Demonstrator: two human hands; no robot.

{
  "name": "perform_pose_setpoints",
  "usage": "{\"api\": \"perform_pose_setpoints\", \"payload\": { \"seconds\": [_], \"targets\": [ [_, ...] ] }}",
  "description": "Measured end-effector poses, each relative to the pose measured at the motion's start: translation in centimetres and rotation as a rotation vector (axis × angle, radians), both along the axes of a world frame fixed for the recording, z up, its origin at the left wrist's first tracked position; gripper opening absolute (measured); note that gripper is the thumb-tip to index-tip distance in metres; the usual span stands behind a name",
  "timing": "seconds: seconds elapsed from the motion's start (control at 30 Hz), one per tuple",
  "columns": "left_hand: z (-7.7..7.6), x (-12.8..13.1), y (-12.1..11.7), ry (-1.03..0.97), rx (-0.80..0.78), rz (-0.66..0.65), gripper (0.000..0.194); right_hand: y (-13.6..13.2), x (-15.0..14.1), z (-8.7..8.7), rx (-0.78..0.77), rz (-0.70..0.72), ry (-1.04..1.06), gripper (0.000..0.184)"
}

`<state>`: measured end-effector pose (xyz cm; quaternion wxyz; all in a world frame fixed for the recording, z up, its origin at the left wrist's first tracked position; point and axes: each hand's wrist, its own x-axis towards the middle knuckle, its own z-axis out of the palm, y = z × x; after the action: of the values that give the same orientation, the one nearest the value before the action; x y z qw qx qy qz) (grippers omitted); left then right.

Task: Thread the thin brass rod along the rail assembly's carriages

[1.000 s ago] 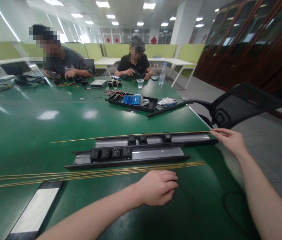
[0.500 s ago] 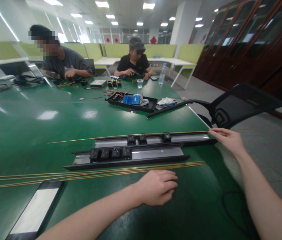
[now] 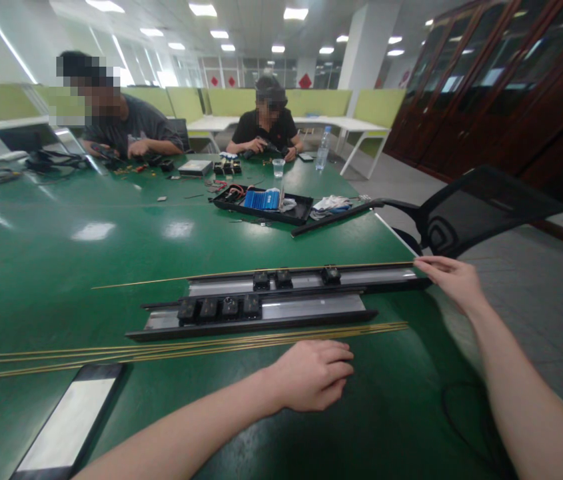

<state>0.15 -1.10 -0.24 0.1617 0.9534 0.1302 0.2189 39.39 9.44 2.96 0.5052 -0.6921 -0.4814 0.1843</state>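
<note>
My right hand (image 3: 454,280) pinches a thin brass-coloured rod (image 3: 161,281) near its right part. This rod runs leftward along the far edge of the rear black-edged channel (image 3: 386,274), in which black blocks (image 3: 284,277) sit. In front of it lies a shorter channel (image 3: 311,307) with several black blocks (image 3: 208,309) side by side at its left half. Nearest me, several more thin brass rods (image 3: 201,349) lie loosely bunched on the green table. My left hand (image 3: 314,375) rests palm down just in front of those rods, fingers loosely bent and slightly apart, holding nothing.
A phone-like slab (image 3: 68,423) lies at the front left of the green table (image 3: 86,257). Farther back are a black tray (image 3: 298,208) with a blue item, gloves (image 3: 331,205), a cup (image 3: 278,167) and a bottle (image 3: 324,148). A mesh chair (image 3: 486,203) stands right; two people work across.
</note>
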Motion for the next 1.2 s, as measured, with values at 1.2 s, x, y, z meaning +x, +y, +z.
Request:
{"api": "perform_pose_setpoints", "payload": {
  "seconds": [1.2],
  "targets": [
    [0.0,0.0,0.0,0.004,0.010,0.002,0.029,0.5,-13.6,1.4,-0.131,0.555,-0.116,0.055]
  ]
}}
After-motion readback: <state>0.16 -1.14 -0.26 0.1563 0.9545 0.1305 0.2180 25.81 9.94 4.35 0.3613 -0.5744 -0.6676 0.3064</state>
